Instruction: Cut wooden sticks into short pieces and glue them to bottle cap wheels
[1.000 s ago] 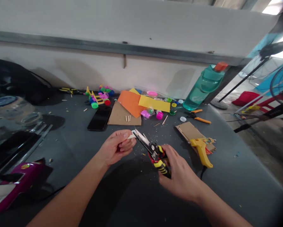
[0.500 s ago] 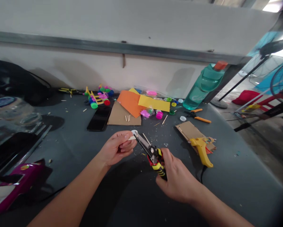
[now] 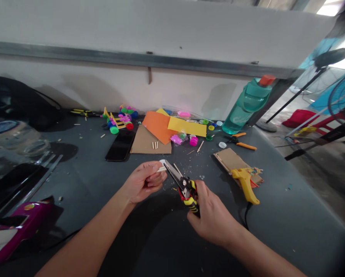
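My left hand (image 3: pixel 146 181) pinches small pale wooden sticks (image 3: pixel 161 169), their ends poking out to the right beside the blades. In my right hand (image 3: pixel 209 213) are heavy-duty scissors (image 3: pixel 184 184) with black, yellow and red handles, the blades pointing up and left at the stick ends. Whether the blades touch the wood I cannot tell. A white bottle cap (image 3: pixel 162 162) lies just behind the blade tips. Another thin stick (image 3: pixel 176 168) rests on the dark table, with small chips scattered round it. Three short cut sticks (image 3: pixel 155 145) lie on a cardboard sheet (image 3: pixel 140 144).
A yellow glue gun (image 3: pixel 247 184) rests on cardboard at right, near orange-handled pliers (image 3: pixel 241 141) and a teal bottle (image 3: pixel 246 105). Behind the hands are a phone (image 3: pixel 119 146), orange paper (image 3: pixel 158 125) and a colourful toy (image 3: pixel 116 120). A purple tool (image 3: pixel 31 219) stands at left.
My right hand has shifted slightly left with the scissors, their handles a little nearer the blades' line. My left hand keeps hold of the sticks in nearly the same place.
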{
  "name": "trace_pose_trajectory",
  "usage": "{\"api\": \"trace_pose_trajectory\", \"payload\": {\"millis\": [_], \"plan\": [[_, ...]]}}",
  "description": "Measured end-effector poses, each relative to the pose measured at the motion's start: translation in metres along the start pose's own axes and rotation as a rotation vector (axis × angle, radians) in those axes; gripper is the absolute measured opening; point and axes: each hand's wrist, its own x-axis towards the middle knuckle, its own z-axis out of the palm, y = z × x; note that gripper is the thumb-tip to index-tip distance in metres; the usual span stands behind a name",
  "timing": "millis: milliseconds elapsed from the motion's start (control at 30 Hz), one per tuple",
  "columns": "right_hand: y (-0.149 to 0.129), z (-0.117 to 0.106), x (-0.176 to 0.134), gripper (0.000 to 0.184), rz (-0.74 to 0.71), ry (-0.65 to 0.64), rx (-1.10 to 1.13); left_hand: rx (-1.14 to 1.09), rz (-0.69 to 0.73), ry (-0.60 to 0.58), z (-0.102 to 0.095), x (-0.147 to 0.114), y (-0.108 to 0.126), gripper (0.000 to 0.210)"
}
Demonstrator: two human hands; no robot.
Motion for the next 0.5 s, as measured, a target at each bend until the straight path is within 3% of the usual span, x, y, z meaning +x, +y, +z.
{"api": "trace_pose_trajectory", "payload": {"millis": [500], "plan": [[-0.0016,-0.0084,0.0014,0.043,-0.026,0.011,-0.002,-0.007,-0.046,-0.030,-0.0007,0.0005,-0.0044,0.035]]}}
